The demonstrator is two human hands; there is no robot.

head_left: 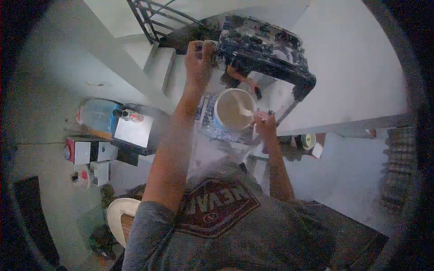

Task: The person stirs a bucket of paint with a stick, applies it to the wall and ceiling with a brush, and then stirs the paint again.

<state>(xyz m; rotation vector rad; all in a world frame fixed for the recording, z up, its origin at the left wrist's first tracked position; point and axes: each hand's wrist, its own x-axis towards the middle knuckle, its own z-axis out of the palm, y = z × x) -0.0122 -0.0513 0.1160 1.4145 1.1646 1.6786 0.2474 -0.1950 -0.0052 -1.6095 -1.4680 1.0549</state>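
My left hand (200,56) is closed beside the left edge of a black, paint-spattered stool or ladder top (262,47); what its fingers hold is unclear. Below it, a round white bucket (234,109) with pale beige contents stands on a speckled blue-and-white surface (206,118). At the bucket's right rim, my right hand (266,123) is closed round the handle of a brush-like tool. The tool's whitish end (245,112) reaches over the contents.
Another person's limb (242,76) shows behind the black frame, near a small dark object (258,92). Upper left are stairs and a dark railing (174,16). Boxes (82,152), a bright screen-like panel (133,131) and a white chair (116,217) stand lower left.
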